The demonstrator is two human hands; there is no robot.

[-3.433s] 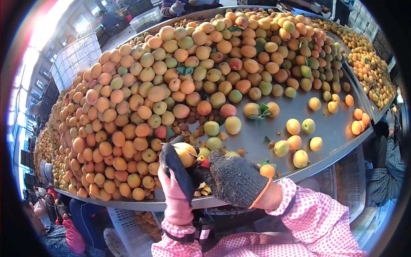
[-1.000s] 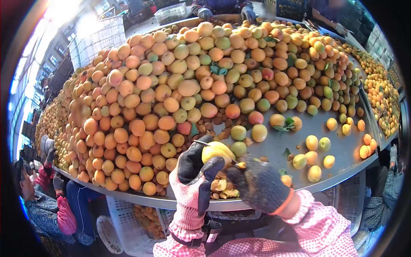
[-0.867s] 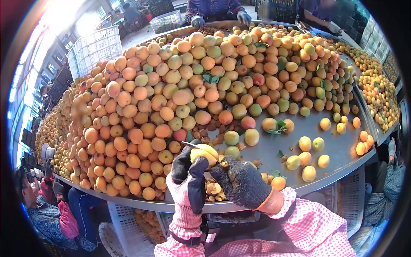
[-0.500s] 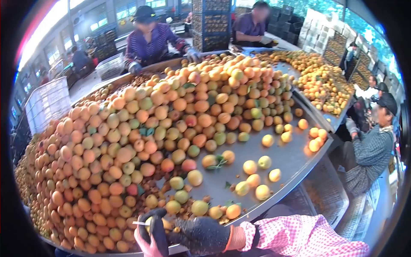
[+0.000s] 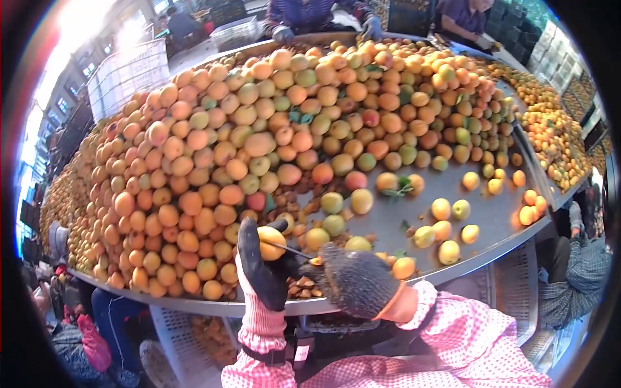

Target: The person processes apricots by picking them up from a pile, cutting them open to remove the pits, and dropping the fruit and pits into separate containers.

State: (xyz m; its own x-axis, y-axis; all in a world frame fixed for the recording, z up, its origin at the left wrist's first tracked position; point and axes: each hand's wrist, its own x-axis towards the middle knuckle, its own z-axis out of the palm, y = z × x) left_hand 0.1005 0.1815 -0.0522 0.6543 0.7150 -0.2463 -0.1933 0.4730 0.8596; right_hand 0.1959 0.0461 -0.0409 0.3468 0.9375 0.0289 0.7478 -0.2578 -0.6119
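My left hand (image 5: 264,278), in a black glove with a pink cuff, holds an orange-yellow apricot (image 5: 270,244) upright between thumb and fingers at the table's near edge. A small thin-bladed knife (image 5: 294,251) reaches from my right hand (image 5: 359,281) to that fruit, its blade overlapping the apricot's side. The right glove, dark and worn, is closed round the knife's handle, which is mostly hidden. Just beyond both hands lies the big heap of apricots (image 5: 213,149). Brown pits and scraps (image 5: 304,288) lie on the tabletop beside my fingers.
A metal sorting table (image 5: 485,249) bears the heap, with several loose apricots at right. Across it, a person's gloved hands (image 5: 372,27) rest near the fruit; another person (image 5: 576,271) sits at right. White crates (image 5: 187,323) stand below the near edge; one stands far left.
My view has tilted down and shifted left. My left hand has turned upright, bringing the apricot into plain sight, and my right hand now has the blade across to it.
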